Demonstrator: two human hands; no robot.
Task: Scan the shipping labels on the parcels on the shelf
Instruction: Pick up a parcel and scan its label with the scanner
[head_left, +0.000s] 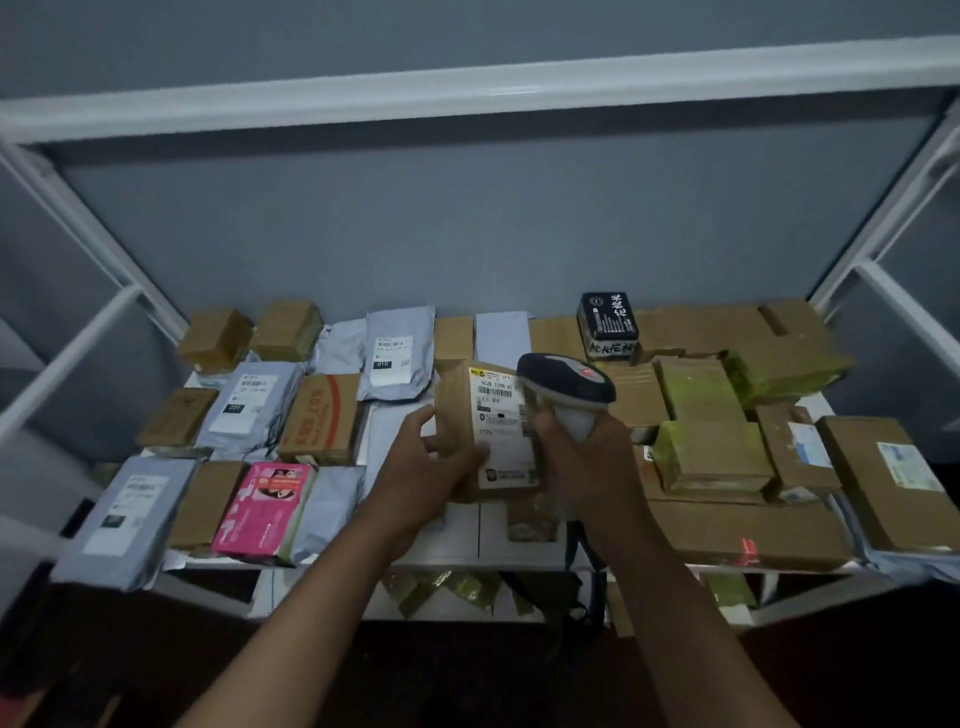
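My left hand grips a small brown cardboard parcel from its left side and lifts it above the shelf, tilted up toward me. Its white shipping label with a barcode faces the camera. My right hand holds a grey and black barcode scanner by the handle. The scanner head sits right beside the label's upper right edge, pointing left across it.
The white shelf carries several parcels: grey mailer bags and a pink package on the left, brown boxes and yellow-taped boxes on the right, a black box at the back. White frame posts stand at both sides.
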